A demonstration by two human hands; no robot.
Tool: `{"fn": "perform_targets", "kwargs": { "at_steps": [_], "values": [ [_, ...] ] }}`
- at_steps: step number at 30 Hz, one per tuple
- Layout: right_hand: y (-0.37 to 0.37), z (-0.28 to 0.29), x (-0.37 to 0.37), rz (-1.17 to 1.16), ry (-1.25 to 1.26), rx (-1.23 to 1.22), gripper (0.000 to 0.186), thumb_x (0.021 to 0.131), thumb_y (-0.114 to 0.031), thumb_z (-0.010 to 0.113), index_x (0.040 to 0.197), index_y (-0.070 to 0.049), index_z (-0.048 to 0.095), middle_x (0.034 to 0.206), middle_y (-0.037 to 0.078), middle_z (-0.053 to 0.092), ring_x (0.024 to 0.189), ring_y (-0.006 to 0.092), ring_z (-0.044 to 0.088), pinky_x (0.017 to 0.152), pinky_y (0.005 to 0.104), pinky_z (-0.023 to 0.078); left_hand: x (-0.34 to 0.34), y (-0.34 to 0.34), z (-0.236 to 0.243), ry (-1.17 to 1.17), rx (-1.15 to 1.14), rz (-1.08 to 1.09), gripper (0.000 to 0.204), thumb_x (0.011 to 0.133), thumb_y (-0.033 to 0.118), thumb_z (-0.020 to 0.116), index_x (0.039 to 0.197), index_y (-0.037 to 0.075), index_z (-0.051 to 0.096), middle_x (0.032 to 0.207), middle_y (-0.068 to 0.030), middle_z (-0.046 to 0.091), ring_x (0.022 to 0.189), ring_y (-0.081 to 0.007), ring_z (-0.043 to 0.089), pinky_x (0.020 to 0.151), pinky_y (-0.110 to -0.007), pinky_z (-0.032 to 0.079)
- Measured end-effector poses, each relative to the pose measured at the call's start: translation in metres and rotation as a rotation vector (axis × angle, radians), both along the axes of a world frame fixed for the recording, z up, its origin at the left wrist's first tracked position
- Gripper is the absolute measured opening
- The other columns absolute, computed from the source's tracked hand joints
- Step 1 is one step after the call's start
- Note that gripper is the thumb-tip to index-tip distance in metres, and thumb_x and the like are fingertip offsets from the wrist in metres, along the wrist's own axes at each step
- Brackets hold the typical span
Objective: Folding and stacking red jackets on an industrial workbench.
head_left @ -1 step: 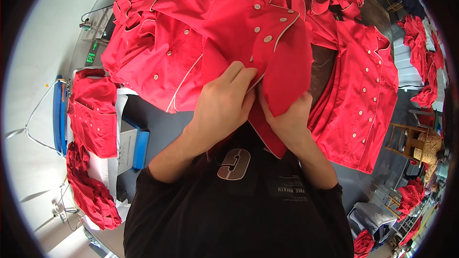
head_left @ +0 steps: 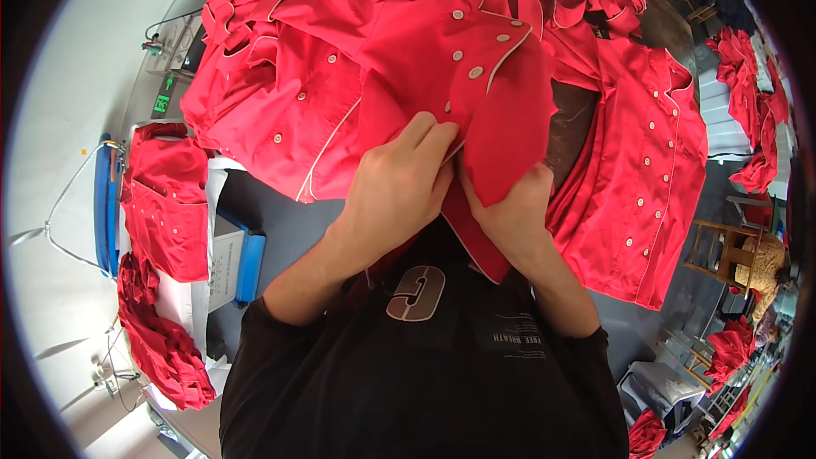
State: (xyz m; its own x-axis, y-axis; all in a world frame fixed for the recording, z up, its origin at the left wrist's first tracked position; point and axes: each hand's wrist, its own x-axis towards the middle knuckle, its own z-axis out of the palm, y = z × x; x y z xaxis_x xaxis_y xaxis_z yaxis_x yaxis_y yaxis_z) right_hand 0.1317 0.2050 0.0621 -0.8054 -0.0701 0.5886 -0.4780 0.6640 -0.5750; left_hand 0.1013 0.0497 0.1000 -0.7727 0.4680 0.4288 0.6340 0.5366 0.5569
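Note:
A red button-front shirt (head_left: 399,51) with white piping and pale buttons lies in front of me, its near edge drawn toward my body. My left hand (head_left: 399,170) is closed on the piped front edge, fingers bent and pinching the cloth by a button. Close beside it, my right hand (head_left: 518,204) grips the same shirt, and a loose flap of red cloth hangs over its fingers and hides part of them. Between the two hands the piped edge runs taut. Whatever lies under the fingertips is hidden.
More red shirts (head_left: 637,170) with white buttons hang over the brown table's (head_left: 571,127) near edge at right. Other red garments (head_left: 170,204) are piled at left next to a blue bin (head_left: 249,268). Far right are a wooden chair (head_left: 718,259) and a person (head_left: 761,268).
Both hands keep their hold on the shirt. The cloth flap over my right hand has shifted very slightly; otherwise almost nothing differs.

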Motion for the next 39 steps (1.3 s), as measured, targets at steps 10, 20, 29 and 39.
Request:
{"fn": "perform_targets", "kwargs": {
  "at_steps": [10, 20, 29, 39],
  "values": [
    [-0.004, 0.001, 0.001, 0.019, -0.271, -0.178, 0.022, 0.071, -0.004, 0.070, 0.092, 0.001, 0.063, 0.082, 0.014, 0.066, 0.075, 0.0293, 0.066, 0.066, 0.0345, 0.051, -0.011, -0.006, -0.006, 0.010, -0.036, -0.132, 0.027, 0.073, -0.003, 0.061, 0.099, 0.000, 0.054, 0.086, -0.0123, 0.054, 0.074, -0.0313, 0.058, 0.062, -0.038, 0.048],
    [-0.006, 0.002, -0.007, 0.095, -0.358, -0.356, 0.015, 0.078, -0.002, 0.065, 0.093, 0.002, 0.061, 0.084, 0.010, 0.066, 0.078, 0.0203, 0.064, 0.071, 0.0309, 0.049, -0.024, -0.021, -0.016, -0.028, -0.022, -0.211, 0.031, 0.073, -0.002, 0.063, 0.103, 0.000, 0.058, 0.081, -0.0130, 0.058, 0.074, -0.0309, 0.055, 0.068, -0.036, 0.045],
    [-0.008, 0.009, -0.006, 0.027, -0.349, -0.468, 0.015, 0.084, -0.010, 0.066, 0.092, 0.002, 0.062, 0.085, 0.010, 0.065, 0.080, 0.0193, 0.062, 0.074, 0.0299, 0.047, -0.027, -0.018, -0.020, -0.256, 0.216, -0.215, 0.033, 0.068, -0.012, 0.059, 0.099, 0.000, 0.061, 0.079, -0.0106, 0.057, 0.071, -0.0246, 0.052, 0.064, -0.031, 0.041],
    [-0.001, 0.008, -0.007, -0.024, -0.226, -0.449, 0.015, 0.085, -0.010, 0.064, 0.092, 0.003, 0.062, 0.085, 0.012, 0.065, 0.079, 0.0213, 0.062, 0.074, 0.0318, 0.046, -0.034, -0.018, -0.007, -0.366, 0.215, -0.374, 0.023, 0.077, -0.008, 0.057, 0.100, -0.002, 0.058, 0.084, -0.0161, 0.057, 0.078, -0.0324, 0.056, 0.071, -0.037, 0.046]
  ]
}}
